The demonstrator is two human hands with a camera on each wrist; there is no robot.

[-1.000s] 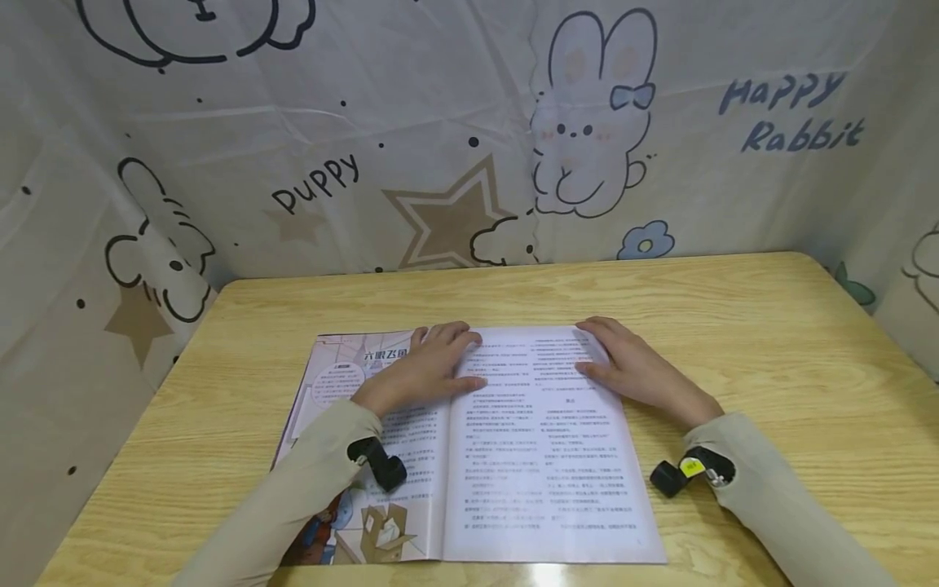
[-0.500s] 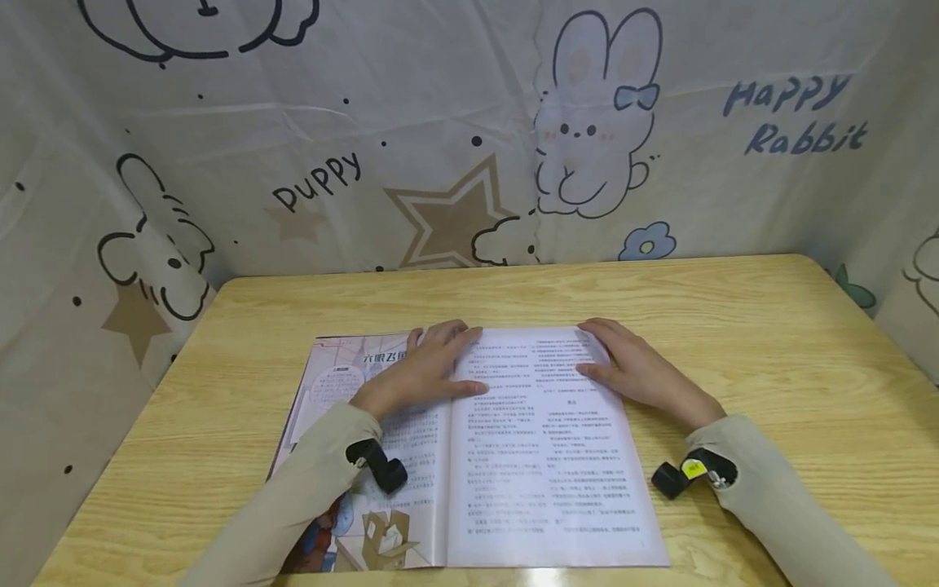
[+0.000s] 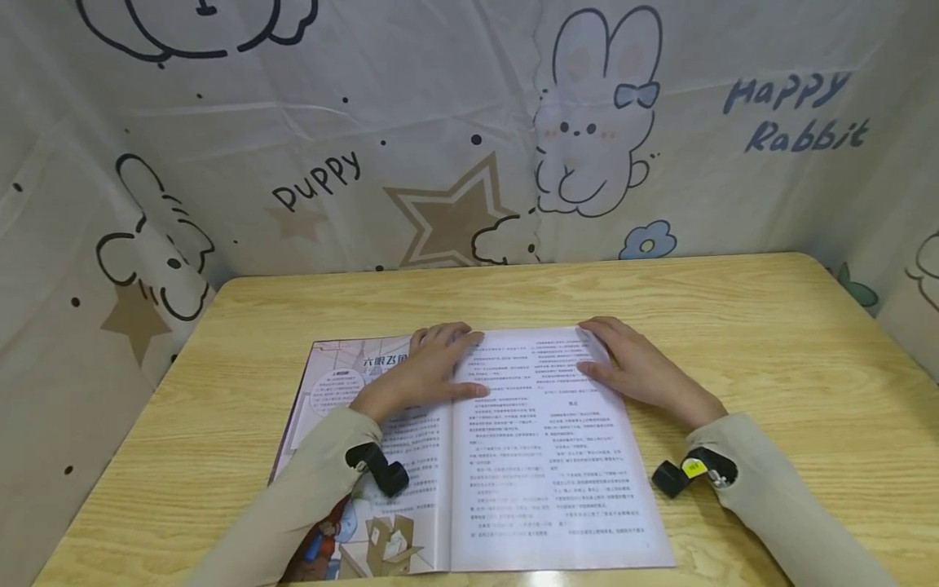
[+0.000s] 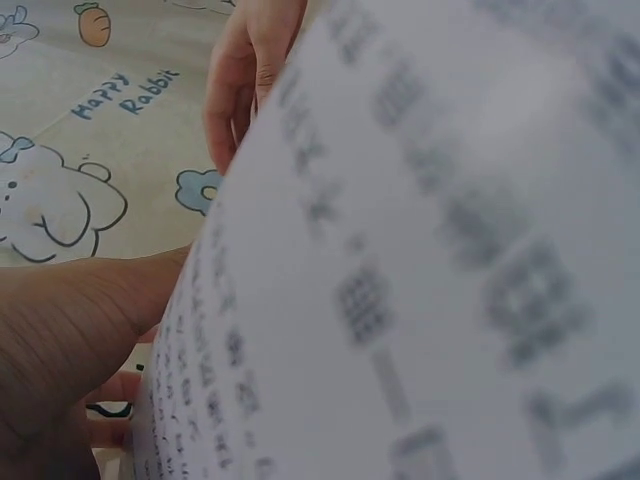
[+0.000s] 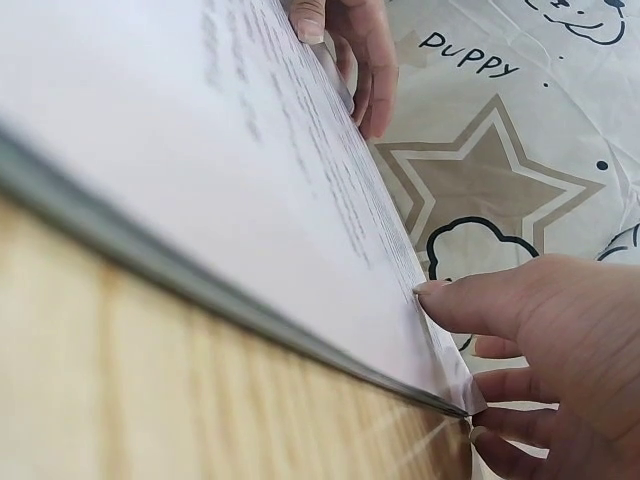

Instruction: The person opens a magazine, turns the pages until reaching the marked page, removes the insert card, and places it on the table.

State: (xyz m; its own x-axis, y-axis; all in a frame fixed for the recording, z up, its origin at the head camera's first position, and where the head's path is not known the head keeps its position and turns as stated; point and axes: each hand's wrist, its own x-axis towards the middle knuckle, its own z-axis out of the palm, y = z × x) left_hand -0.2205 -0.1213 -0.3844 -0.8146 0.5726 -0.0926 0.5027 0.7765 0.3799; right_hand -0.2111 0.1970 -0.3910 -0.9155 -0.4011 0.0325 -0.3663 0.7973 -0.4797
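An open magazine point(image 3: 543, 456) lies on the wooden table, a text page on the right and an illustrated page on the left. My left hand point(image 3: 425, 367) grips its far edge near the spine, thumb on the text page and fingers over the edge. At the far right corner my right hand point(image 3: 641, 367) holds the magazine, its thumb on the page and its other fingers at the edge. In the right wrist view the page corner meets the fingers of the right hand point(image 5: 540, 350). The left forearm covers part of the illustrated page.
The wooden table point(image 3: 770, 350) extends around the magazine on both sides and behind. A printed curtain point(image 3: 440, 106) with cartoon animals hangs along the table's back and sides. Small black wrist cameras point(image 3: 671, 479) sit at both cuffs.
The magazine's near edge has shifted slightly toward me, and its lower right corner a little to the right. Both hands keep nearly the same places on it.
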